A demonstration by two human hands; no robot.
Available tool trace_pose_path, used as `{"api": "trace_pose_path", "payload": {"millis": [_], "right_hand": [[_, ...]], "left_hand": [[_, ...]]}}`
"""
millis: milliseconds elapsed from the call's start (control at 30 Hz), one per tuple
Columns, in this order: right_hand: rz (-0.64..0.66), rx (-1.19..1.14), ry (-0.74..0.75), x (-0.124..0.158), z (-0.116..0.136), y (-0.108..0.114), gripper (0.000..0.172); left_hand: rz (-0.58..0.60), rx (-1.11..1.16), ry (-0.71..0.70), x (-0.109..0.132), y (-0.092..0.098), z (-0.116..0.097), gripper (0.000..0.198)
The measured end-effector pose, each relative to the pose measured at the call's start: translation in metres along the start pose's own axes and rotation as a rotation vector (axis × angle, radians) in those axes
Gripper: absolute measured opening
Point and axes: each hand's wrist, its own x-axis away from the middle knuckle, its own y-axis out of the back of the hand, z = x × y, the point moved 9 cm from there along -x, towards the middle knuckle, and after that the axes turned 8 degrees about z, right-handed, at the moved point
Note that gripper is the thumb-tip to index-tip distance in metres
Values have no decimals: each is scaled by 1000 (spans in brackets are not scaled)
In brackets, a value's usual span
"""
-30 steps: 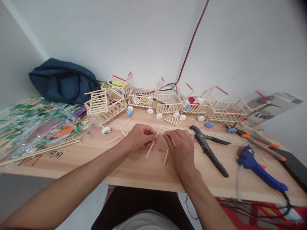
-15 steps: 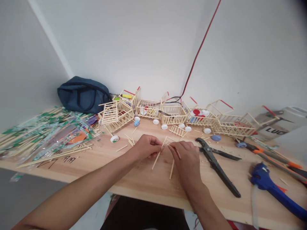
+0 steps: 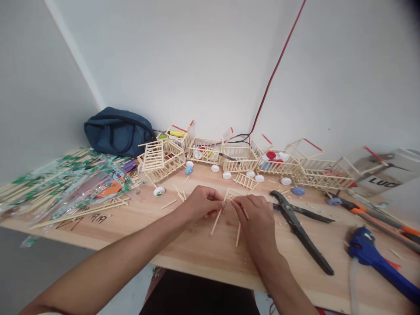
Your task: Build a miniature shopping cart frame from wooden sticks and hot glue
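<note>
Nearest me is the worker's dark-clad lap, just below the edge of the wooden tabletop. Taking the hands as the middle of the clock face and the wall as twelve, a small stick frame sits right at the centre, between both hands, with two of its legs slanting back toward the worker. The left hand has its thumb and fingertips pinched on the left leg. The right hand curls over the other side, fingers bunched close together; I can't tell whether they grip the frame, since the hand itself covers that spot.

Toward half past three lie the black pliers, with a blue glue gun further out. Orange-handled pliers lie at three. At nine there's a heap of wrapped sticks. A little slatted panel lies flat at one.

Beyond, stick carts on white caps line up from about ten to half past two. A blue bag slumps at ten, and a red-and-black cable climbs the wall past twelve.
</note>
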Motion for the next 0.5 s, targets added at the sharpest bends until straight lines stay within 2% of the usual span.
{"api": "trace_pose_path", "payload": {"millis": [500], "right_hand": [[25,-8,-17,-1,-2,-3,12]], "left_hand": [[-10,-20,43,1,1,-1,12]]}}
